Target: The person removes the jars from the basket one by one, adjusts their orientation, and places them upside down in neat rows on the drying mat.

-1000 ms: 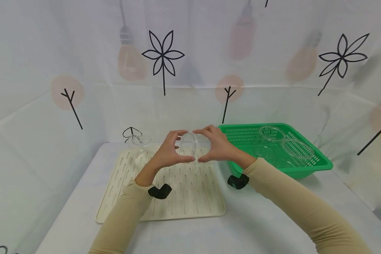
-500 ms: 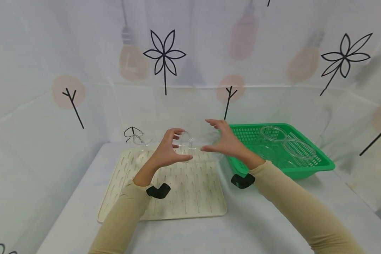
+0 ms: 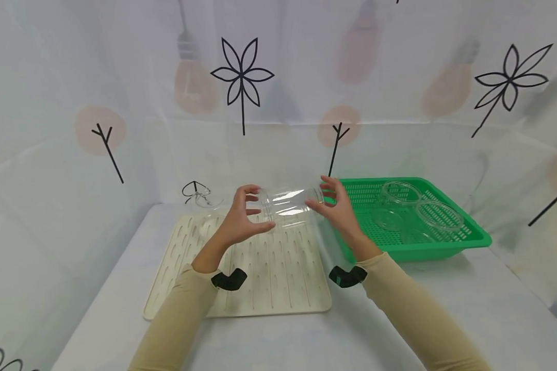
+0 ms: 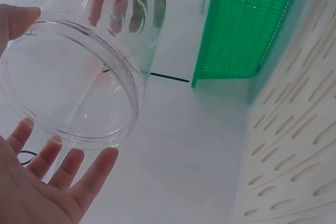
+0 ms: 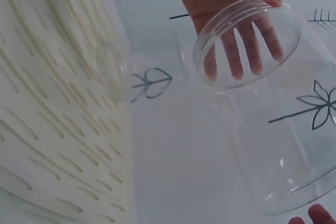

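Note:
A clear, see-through jar (image 3: 290, 202) lies on its side in the air between my two hands, above the ribbed cream drying mat (image 3: 269, 278). My left hand (image 3: 241, 219) grips its rim end, thumb and fingers spread around the edge. At the other end, my right hand (image 3: 340, 208) holds the jar between thumb and fingers. The left wrist view shows the jar's wide ringed rim (image 4: 131, 85) close up, the right hand seen behind it. In the right wrist view, the left fingers show through the jar (image 5: 283, 145), while only right fingertips (image 5: 317, 214) appear at the bottom.
A green perforated basket (image 3: 413, 253) stands to the right on the white table (image 3: 278, 342), with several clear round containers (image 3: 438, 216) in it. Another clear vessel (image 3: 209, 200), hard to make out, stands at the mat's back left. A patterned curtain (image 3: 278, 93) closes the back.
My right hand has moved away from the rim end to the right and now grips the jar's other end. My left hand stays at the rim, slightly farther left.

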`<state>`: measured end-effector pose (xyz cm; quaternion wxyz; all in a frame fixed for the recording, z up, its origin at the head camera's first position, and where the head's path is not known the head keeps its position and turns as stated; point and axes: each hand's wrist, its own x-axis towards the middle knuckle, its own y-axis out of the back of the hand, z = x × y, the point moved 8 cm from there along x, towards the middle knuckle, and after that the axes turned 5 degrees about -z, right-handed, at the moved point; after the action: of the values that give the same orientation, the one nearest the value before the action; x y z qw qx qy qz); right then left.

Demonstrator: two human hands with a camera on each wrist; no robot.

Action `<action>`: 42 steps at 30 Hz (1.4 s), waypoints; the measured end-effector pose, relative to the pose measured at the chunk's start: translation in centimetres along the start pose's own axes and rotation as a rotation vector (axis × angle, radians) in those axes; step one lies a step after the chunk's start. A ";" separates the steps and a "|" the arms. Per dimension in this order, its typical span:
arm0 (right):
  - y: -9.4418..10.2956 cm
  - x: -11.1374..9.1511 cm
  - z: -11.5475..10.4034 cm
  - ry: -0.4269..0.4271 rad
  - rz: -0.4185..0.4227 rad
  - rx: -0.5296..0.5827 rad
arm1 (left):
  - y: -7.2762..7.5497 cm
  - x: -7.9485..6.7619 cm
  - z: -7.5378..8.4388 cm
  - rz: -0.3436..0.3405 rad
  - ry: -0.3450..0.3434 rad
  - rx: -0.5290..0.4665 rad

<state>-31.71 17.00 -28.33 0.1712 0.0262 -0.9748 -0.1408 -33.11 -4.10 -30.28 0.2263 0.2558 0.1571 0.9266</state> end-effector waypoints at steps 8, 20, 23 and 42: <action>-1.0 -1.1 2.5 -0.069 0.063 0.155 | 0.1 -0.4 -0.6 0.033 0.014 -0.050; -3.3 -2.2 3.9 -0.006 -0.028 0.283 | 0.1 -0.3 -0.5 0.045 -0.037 -0.103; -3.4 -2.1 3.9 0.009 -0.033 0.294 | 0.1 -0.4 -0.7 0.038 -0.039 -0.095; -3.1 -1.1 1.1 0.089 -0.064 0.336 | -1.1 -0.7 -2.4 -0.081 0.078 -0.005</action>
<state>-31.08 14.45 -30.52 0.2026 0.0918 -0.9747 0.0199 -33.47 -3.94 -32.97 0.2579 0.2121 0.1738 0.9265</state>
